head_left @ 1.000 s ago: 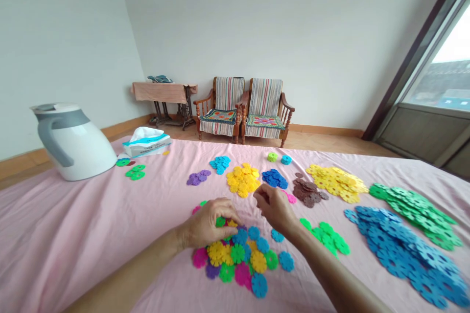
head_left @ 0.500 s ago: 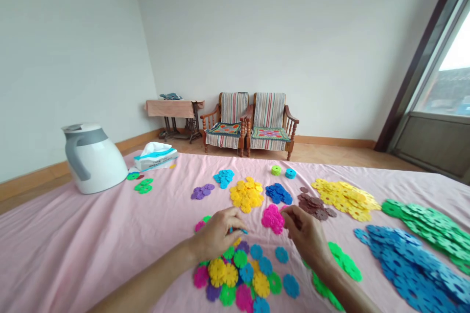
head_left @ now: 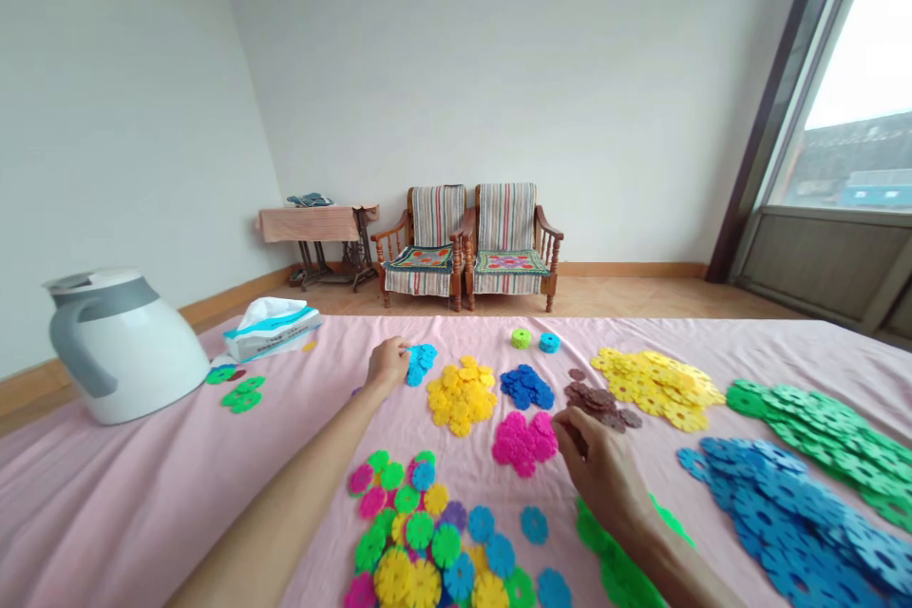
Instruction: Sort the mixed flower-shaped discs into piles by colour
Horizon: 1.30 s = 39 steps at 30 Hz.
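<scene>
Pink cloth [head_left: 178, 494], soft and rippled with folds, lies under flat plastic discs with scalloped, flower-like rims, many of them pierced at the centre. A person's left hand [head_left: 389, 366] stretches to the light blue pile [head_left: 422, 363], fingertips drawn together at its left edge; whether a disc is between them cannot be told. The right hand [head_left: 588, 451] is bent at the right edge of the magenta pile [head_left: 523, 444], fingers curled inward and thumb near the forefinger; what it may grip is hidden. Between the forearms, nearest the wearer, spreads the mixed heap [head_left: 420, 532], its green, yellow, blue, pink and purple discs overlapping at odd tilts. The yellow pile [head_left: 462, 394] lies between the light blue and the dark blue pile [head_left: 527, 387], just above the magenta. Brown discs [head_left: 598, 402] lie just beyond the right hand, and bright green discs [head_left: 613, 556] show partly beneath its wrist. Larger blue discs [head_left: 798, 513] fan out at far right. Opposite, a smooth white jug [head_left: 149, 361] with a grey handle stands near a tissue box [head_left: 271, 332].
</scene>
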Available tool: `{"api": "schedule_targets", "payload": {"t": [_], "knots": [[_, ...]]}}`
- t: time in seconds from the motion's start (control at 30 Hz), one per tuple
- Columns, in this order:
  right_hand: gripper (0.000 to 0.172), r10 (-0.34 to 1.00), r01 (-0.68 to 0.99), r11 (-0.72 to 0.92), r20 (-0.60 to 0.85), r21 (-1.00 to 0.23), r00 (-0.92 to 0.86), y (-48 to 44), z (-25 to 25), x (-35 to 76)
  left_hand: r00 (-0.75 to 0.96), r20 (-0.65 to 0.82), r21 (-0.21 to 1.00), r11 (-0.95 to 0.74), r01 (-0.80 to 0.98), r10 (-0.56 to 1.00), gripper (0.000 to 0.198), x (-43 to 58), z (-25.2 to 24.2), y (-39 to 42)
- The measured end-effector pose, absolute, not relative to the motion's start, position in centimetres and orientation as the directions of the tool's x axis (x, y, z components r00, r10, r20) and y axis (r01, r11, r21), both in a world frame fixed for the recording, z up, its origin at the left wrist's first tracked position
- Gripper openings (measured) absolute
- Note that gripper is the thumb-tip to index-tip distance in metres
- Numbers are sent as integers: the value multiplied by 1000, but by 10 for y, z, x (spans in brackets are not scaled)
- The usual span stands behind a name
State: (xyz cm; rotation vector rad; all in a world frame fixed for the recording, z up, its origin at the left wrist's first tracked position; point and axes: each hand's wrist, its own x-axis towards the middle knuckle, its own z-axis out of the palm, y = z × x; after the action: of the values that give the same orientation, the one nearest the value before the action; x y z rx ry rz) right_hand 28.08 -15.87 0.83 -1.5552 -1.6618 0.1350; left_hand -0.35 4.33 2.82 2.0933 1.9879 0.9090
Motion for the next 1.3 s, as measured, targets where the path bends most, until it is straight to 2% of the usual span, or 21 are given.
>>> {"api": "schedule_targets", "payload": {"t": [0.13,0.3,0.4,0.47,0.57,0.7,0.8,0.9,1.0,1.07,1.13,1.2,1.27,1.3], "knots": [[25,859,780,225,497,-583,124,-161,11,281,1,370,454,-182,872,929,20,1,36,36],[24,861,784,169,476,-597,177,-160,12,284,335,254,469,-418,778,908,12,15,42,-16],[24,867,782,149,461,-605,191,-160,11,285,659,168,539,-629,561,733,13,31,48,-59],[24,866,782,141,459,-607,200,-160,10,286,779,152,556,-705,441,608,13,44,51,-85],[24,860,784,114,456,-610,229,-160,10,289,860,157,567,-757,323,485,17,63,52,-112],[24,855,772,91,447,-629,262,-157,7,294,925,154,503,-833,229,347,27,84,47,-125],[26,854,766,92,446,-636,268,-156,5,296,942,162,396,-894,211,294,25,91,42,-128],[25,851,768,99,454,-633,265,-155,3,296,949,176,239,-947,215,260,16,95,35,-133],[23,854,772,99,451,-628,258,-156,2,296,931,222,136,-954,266,291,13,97,28,-136],[22,865,773,92,435,-627,250,-156,1,296,883,281,156,-926,345,376,16,96,26,-132],[22,878,775,88,417,-626,237,-156,-1,296,790,338,233,-859,456,511,16,89,28,-119],[23,886,779,88,407,-621,224,-155,-1,296,632,368,340,-731,592,682,17,76,34,-97],[23,887,781,91,407,-618,218,-155,-1,296,390,345,458,-516,724,854,16,58,42,-67],[23,887,781,91,407,-618,218,-154,-1,295,314,337,476,-448,757,888,17,48,44,-51]]}}
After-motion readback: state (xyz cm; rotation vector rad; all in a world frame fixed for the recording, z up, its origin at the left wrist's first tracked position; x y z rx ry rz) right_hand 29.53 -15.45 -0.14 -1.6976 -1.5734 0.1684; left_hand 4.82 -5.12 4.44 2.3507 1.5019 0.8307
